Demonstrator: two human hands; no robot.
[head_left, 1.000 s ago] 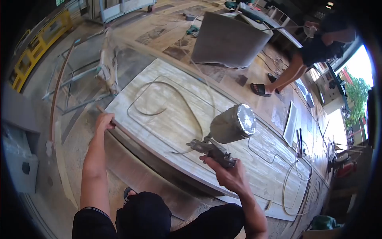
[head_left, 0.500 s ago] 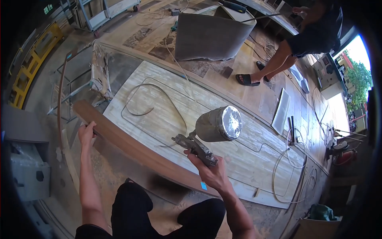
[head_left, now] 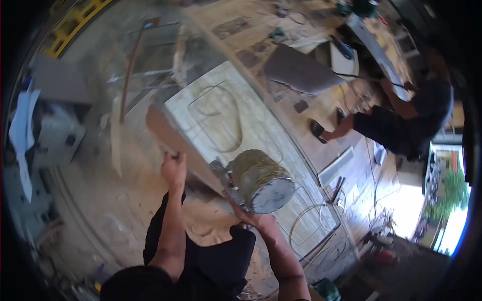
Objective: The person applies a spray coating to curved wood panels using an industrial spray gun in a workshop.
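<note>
My left hand (head_left: 174, 168) is closed round the near edge of a long, brown, slightly curved wooden panel (head_left: 176, 135), close to its far end. The panel slants across in front of my knees. My right hand (head_left: 249, 216) grips a metal spray gun (head_left: 232, 188), held above the panel's nearer part. A large dented cup (head_left: 261, 180) with a paint-stained lid sits on the gun, tilted toward the right. The cup and my right arm hide the panel's near end. Motion blurs the picture somewhat.
A pale stained board (head_left: 256, 133) lies beyond the panel, with a thin hose (head_left: 238, 133) looped on it. At the right a person (head_left: 432, 110) bends over a long tool near a curved grey sheet (head_left: 298, 67). A metal stand (head_left: 143, 78) and yellow frame (head_left: 75, 22) are at left.
My view has swung, so the scene appears turned clockwise. The cup now tilts down, its lid facing lower. Both hands keep their hold on panel and gun. The other person has bent lower.
</note>
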